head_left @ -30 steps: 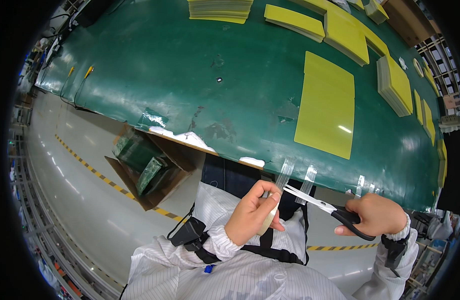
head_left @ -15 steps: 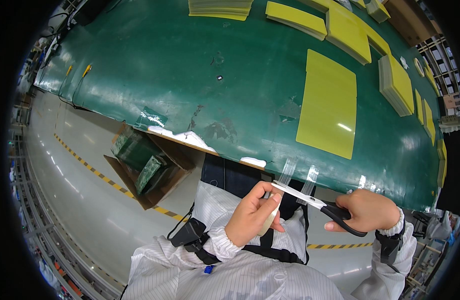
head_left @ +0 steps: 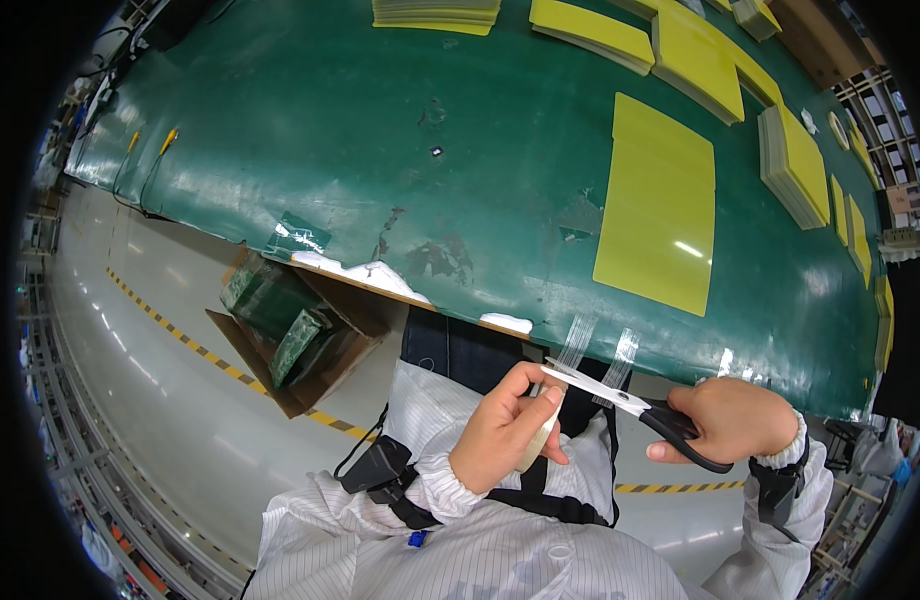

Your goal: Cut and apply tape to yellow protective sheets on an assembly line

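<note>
My left hand point(head_left: 500, 430) is closed around a roll of pale tape point(head_left: 544, 430), held just in front of the table edge. In my right hand point(head_left: 740, 420) is a pair of scissors point(head_left: 630, 402) with black handles and light metal blades. The blades point left, and their tips lie by my left thumb and forefinger. Whether tape is between the blades is too small to tell. Behind the scissors, strips of clear tape point(head_left: 625, 346) hang over the edge of the green table point(head_left: 330, 130). Farther back, a yellow sheet point(head_left: 656, 205) lies flat.
Stacks of yellow sheets point(head_left: 695, 60) stand at the far right of the table, another yellow stack point(head_left: 435, 15) at the far middle. An open cardboard box point(head_left: 250, 355) with green material sits below the table at left. Cables with yellow tips point(head_left: 169, 140) lie near the left edge.
</note>
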{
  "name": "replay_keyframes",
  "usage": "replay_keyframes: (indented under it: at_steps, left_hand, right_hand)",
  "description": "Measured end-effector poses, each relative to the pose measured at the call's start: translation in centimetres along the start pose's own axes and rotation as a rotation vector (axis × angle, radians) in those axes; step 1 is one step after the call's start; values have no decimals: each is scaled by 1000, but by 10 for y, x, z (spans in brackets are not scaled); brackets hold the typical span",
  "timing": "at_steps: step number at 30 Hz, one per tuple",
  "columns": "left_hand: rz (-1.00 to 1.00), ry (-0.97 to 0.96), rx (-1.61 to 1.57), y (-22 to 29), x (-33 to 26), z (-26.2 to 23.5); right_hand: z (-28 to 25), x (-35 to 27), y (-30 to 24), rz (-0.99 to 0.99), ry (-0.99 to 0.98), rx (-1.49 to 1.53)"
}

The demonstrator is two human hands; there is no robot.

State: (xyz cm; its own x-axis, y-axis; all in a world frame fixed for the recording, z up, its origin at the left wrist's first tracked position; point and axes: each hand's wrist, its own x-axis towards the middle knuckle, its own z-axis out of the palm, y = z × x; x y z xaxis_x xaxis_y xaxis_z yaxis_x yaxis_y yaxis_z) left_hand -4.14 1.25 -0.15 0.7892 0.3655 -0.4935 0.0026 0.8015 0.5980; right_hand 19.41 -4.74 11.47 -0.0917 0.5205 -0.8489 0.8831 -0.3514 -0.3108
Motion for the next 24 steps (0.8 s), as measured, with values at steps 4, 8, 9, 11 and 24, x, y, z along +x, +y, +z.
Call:
replay_keyframes:
  at_steps: [4, 8, 9, 11, 24]
  left_hand:
    - [28, 16, -10, -2, 0, 1]
    - [23, 19, -9, -1, 0, 2]
    - [33, 25, -3, -1, 0, 2]
    - [36, 25, -2, -1, 0, 2]
    - [51, 58, -22, -2, 3, 3]
  right_hand:
    - [1, 2, -2, -2, -8, 0]
    - [1, 4, -3, 12, -19, 0]
    - [2, 5, -3, 13, -20, 1]
    - [2, 7, -3, -11, -17, -15]
    - [1, 5, -9, -2, 31, -51]
